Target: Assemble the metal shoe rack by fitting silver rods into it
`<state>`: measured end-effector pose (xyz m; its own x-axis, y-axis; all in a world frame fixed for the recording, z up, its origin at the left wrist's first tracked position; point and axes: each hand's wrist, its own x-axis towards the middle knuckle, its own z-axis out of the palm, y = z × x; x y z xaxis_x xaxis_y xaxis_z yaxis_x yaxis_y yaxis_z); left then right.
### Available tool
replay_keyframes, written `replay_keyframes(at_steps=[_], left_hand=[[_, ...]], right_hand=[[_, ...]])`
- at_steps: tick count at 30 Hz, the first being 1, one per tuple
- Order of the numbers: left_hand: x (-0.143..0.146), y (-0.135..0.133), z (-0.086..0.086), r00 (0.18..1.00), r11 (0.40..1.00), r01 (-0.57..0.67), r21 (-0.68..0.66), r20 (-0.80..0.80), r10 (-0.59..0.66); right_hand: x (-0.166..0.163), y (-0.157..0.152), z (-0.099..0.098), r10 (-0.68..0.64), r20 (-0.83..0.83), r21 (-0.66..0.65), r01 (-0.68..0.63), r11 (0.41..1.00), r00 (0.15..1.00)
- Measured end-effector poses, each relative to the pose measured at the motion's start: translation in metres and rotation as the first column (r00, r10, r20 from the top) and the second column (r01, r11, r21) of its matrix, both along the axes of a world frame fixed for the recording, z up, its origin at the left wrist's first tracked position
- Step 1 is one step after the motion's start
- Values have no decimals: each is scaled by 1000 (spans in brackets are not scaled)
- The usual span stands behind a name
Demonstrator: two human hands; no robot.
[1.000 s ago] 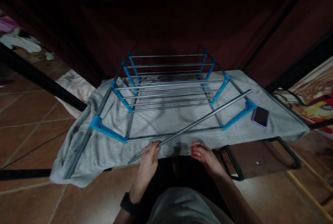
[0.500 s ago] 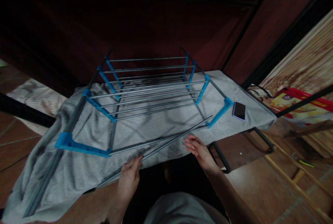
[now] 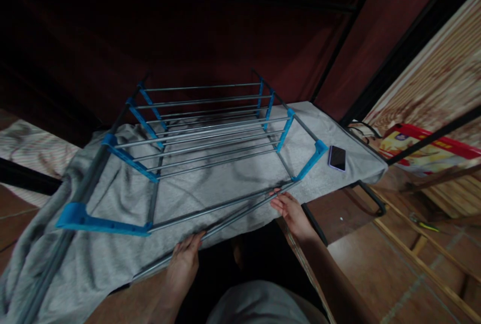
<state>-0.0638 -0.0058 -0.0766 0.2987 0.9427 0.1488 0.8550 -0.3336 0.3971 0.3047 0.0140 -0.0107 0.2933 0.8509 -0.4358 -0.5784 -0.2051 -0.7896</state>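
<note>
1 rod (image 3: 240, 213): left hand (image 3: 184, 260) clasps, right hand (image 3: 292, 212) touches with fingertips.

Thin grey metal rod (image 3: 233, 219) lies slantwise on grey cloth (image 3: 112, 246).

Left of the drying rack (image 3: 203, 133), the grey cloth (image 3: 93, 259) runs off frame; behind it we discern only darkness.

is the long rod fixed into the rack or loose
Loose: the rod juts free past the left hand at its near end; far end, cannot tell.
</note>
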Motion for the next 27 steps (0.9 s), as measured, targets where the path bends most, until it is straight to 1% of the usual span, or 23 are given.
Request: replay_keyframes(at_steps=[4,9,15,22,27], left_hand=[[3,3,-2,1000,1000,1,1,22,-1],[7,5,1,999,1000,19,0,46,-19],[8,7,2,999,999,40,-5,9,-40],[11,11,4,996,995,84,60,-28,-83],[13,13,4,995,993,92,68,-39,-90]], right_hand=[[4,5,0,3,-2,14,-3,1000,1000],[9,10,-1,8,3,27,-8,1000,1000],[13,16,-4,-4,20,25,4,1000,1000],[17,20,-6,-16,18,37,16,999,1000],[18,22,-7,-21,10,43,21,999,1000]])
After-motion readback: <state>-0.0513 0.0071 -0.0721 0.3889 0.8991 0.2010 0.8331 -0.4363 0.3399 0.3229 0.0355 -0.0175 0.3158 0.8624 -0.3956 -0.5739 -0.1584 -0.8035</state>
